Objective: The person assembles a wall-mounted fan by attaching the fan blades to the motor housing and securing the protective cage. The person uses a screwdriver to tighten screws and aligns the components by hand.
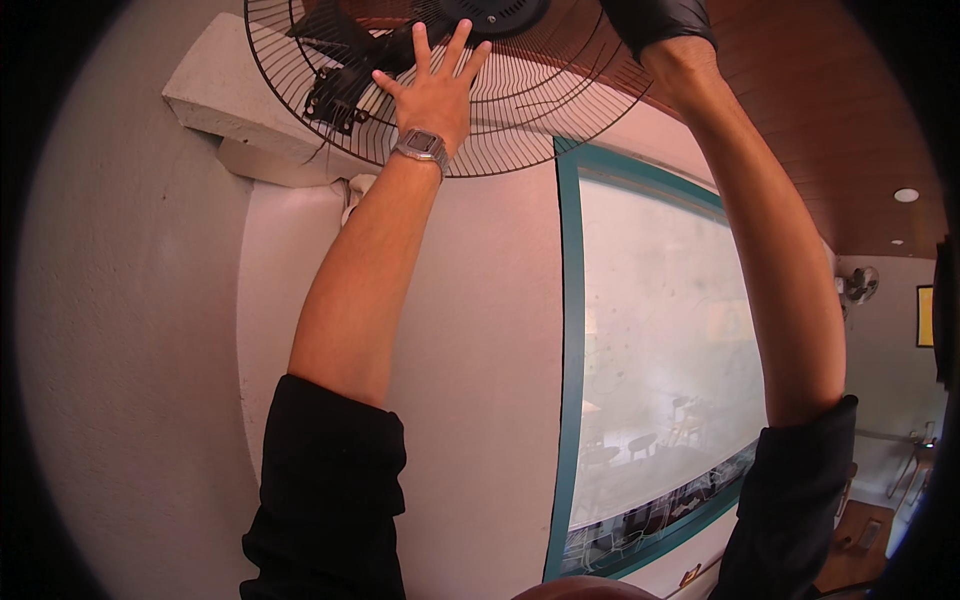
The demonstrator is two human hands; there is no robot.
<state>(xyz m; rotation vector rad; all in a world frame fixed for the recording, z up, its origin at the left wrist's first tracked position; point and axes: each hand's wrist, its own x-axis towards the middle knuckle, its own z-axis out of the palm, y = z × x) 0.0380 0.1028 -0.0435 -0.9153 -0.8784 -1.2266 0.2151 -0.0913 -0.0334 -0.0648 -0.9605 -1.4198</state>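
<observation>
Overhead is the round wire grille [521,122] of a wall fan, with a black motor housing [492,14] at its middle. My left hand [437,92] reaches up to the grille with its fingers spread; the fingertips lie near the housing's edge, and a wristwatch [422,147] is on that wrist. My right hand [660,18] wears a black glove and is raised beside the right rim of the grille. The top edge of the picture cuts off its fingers, so its grip is hidden. Left of the grille's middle is a black mounting bracket [338,98].
A concrete ledge [222,85] juts from the wall behind the fan. Below stands a teal-framed window [571,330] with a pale pane. A brown panelled ceiling [800,110] runs along the right, with a second fan [860,285] on the far wall. A table [858,535] sits at lower right.
</observation>
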